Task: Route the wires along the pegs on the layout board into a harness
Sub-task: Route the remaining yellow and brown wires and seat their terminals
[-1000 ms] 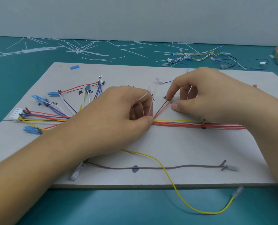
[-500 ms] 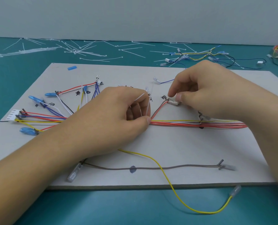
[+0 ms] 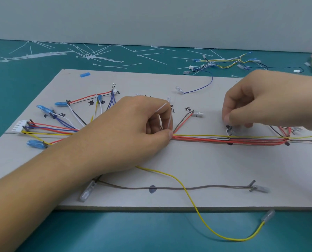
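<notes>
At the left edge of the layout board (image 3: 206,166), which lies on the green table (image 3: 24,84), a white connector (image 3: 20,126) and blue terminals (image 3: 34,143) end a fan of red, blue, yellow and white wires that runs under the left hand (image 3: 133,131). That hand rests on the board, its grip pinching a white cable tie (image 3: 169,120) between thumb and curled fingers just where the wire bundle (image 3: 206,140) comes out. The bundle runs rightward along the middle of the board past dark pegs (image 3: 229,130), while a red and a brown wire branch up to a clear terminal (image 3: 197,113). Below, a brown wire (image 3: 188,188) stretches between two pegs, and a loose yellow wire (image 3: 224,237) loops off the board's near edge onto the table. The right hand (image 3: 260,102) hovers just above the bundle, thumb and forefinger tips drawn together; whether this grip holds anything cannot be told. Loose cable ties (image 3: 97,57) and spare wires (image 3: 224,62) lie behind the board.
</notes>
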